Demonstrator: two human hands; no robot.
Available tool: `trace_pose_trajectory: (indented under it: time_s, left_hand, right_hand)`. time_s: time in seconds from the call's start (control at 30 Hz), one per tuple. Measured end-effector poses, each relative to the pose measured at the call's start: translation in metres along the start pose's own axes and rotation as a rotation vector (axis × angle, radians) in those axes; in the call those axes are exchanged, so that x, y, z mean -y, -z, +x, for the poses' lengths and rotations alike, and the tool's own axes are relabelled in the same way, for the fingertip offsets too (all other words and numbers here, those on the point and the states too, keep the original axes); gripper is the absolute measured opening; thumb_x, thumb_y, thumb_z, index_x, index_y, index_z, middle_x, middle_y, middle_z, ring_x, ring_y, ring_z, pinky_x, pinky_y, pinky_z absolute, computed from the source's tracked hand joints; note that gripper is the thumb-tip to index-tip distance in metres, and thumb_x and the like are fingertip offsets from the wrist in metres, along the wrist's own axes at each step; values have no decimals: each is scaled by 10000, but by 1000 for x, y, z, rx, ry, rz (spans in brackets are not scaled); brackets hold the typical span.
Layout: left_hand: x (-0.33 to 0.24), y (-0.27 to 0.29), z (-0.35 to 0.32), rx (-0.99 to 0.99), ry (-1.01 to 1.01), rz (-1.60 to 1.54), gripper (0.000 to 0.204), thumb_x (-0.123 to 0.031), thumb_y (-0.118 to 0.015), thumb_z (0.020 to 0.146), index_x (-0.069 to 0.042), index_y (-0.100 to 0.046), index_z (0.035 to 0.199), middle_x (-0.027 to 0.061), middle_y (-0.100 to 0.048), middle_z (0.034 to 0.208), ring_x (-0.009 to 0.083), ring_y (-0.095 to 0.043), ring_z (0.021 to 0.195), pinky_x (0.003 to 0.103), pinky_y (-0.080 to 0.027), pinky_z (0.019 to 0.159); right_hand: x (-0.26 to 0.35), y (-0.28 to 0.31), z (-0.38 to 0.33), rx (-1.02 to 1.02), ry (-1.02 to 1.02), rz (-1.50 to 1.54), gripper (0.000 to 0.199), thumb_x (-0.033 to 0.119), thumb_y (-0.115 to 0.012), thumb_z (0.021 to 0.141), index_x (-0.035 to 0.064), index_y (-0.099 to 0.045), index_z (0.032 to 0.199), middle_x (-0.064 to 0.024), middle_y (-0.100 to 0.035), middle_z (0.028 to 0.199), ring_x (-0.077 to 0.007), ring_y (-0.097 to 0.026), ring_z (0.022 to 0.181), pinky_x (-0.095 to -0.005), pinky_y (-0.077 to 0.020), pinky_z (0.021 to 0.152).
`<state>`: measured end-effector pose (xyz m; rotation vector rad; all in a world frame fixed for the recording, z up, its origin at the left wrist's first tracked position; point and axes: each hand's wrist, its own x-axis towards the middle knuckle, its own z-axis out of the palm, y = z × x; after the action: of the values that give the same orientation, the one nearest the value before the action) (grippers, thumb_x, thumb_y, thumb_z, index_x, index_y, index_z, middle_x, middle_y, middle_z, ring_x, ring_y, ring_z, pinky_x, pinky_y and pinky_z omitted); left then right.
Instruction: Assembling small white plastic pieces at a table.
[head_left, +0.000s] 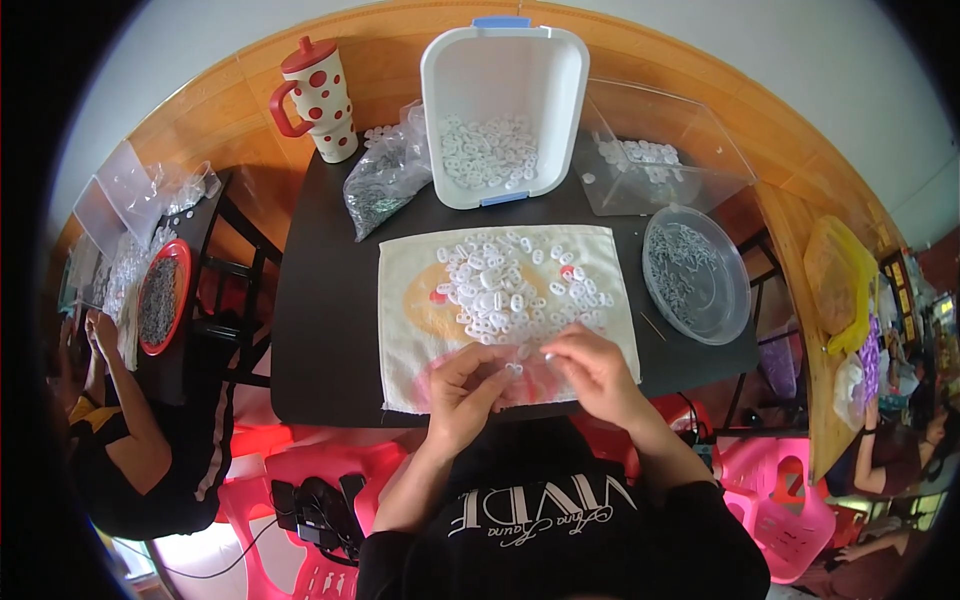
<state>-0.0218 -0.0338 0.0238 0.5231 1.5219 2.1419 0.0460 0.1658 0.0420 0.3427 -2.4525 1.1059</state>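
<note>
At the lower centre of the frame, a small white piece (514,368) is being pinched by the left hand (465,397), its thumb and forefinger being pressed together on it. The right hand (597,376) is being held just beside it, to the right, with its fingertips drawn close to one another; whether anything is being gripped between them cannot be told. Both hands are being positioned over the lower part of a pale printed cloth (403,345), which is being supported by a dark surface (320,310). A loose heap of white oval pieces (488,290) is being carried by the cloth at the centre of the frame, above the hands. More such pieces are being contained in a white bin (576,110) at upper centre. White pieces are also being held in a clear box (733,168) at upper right, and small grey parts (683,255) in a round clear tub (738,315) below it. A thin stick (652,327) is being borne by the surface between cloth and tub. At upper left, a plastic bag with grey contents (388,178) is being flanked by a red-spotted tumbler (328,110).
</note>
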Motion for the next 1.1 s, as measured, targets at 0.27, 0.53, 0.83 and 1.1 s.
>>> trace_pose_trajectory:
  time_s: [0.27, 0.53, 0.83, 1.1]
  left_hand:
    - [-16, -23, 3, 96, 58, -57, 392, 94, -603, 885, 33, -578, 1272, 60, -650, 934, 89, -617, 643, 179, -443, 483]
    - [-11, -24, 2, 112, 29, -45, 379, 99, -597, 887, 33, -590, 1260, 54, -654, 889, 80, -614, 635, 173, -435, 474]
    - [-11, -25, 1, 88, 27, -70, 351, 113, -597, 877, 27, -625, 1216, 53, -650, 893, 84, -620, 627, 175, -439, 466]
    - [-7, -27, -3, 56, 32, -106, 323, 57, -603, 898, -17, -638, 1211, 28, -649, 828, 74, -606, 631, 184, -455, 484]
  right_hand:
    - [18, -1, 12, -108, -392, 654, 140, -24, -642, 907, -34, -668, 1045, -21, -629, 860, -63, -561, 746, -210, -448, 669]
    - [15, -1, 8, -127, -351, 674, 69, -19, -658, 903, -45, -659, 967, -26, -628, 841, -66, -556, 739, -213, -454, 663]
    - [15, 0, 6, -111, -346, 703, 68, 21, -653, 927, -30, -666, 969, -16, -641, 871, -52, -563, 781, -208, -460, 692]
    - [15, 3, 9, -72, -163, 557, 88, -46, -640, 902, -41, -662, 987, -66, -631, 847, -106, -590, 765, -230, -472, 690]
